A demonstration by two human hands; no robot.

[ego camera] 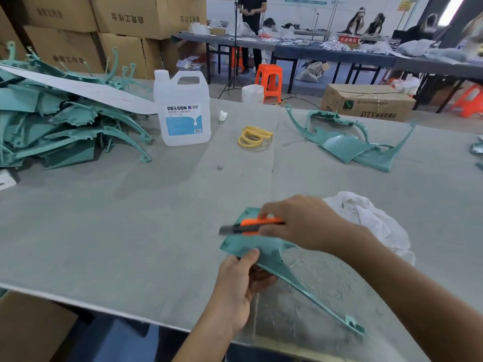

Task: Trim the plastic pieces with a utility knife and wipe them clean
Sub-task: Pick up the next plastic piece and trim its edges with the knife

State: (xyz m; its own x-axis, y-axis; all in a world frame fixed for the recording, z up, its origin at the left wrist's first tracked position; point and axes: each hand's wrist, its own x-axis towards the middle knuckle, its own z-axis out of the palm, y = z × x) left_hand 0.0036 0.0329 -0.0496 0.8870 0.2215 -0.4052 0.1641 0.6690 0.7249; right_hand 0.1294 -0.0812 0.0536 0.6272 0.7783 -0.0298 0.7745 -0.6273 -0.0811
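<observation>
Right grip (300,223) closed round utility knife (251,226), left grip (239,286) pinched plastic piece (266,248); trimming apparently underway, wipe with cloth (371,218) pending. Big pile (55,124) looked untouched; small batch (347,146) aside likely finished

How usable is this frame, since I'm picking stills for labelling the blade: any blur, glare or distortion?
Head view: the utility knife is smeared by motion blur at its blade end, and the right hand is slightly soft; the left hand and plastic piece are sharper. Same view: wide-angle distortion bows the table at its near edge; the top-right bright opening is blown out; shadows are faint.
</observation>
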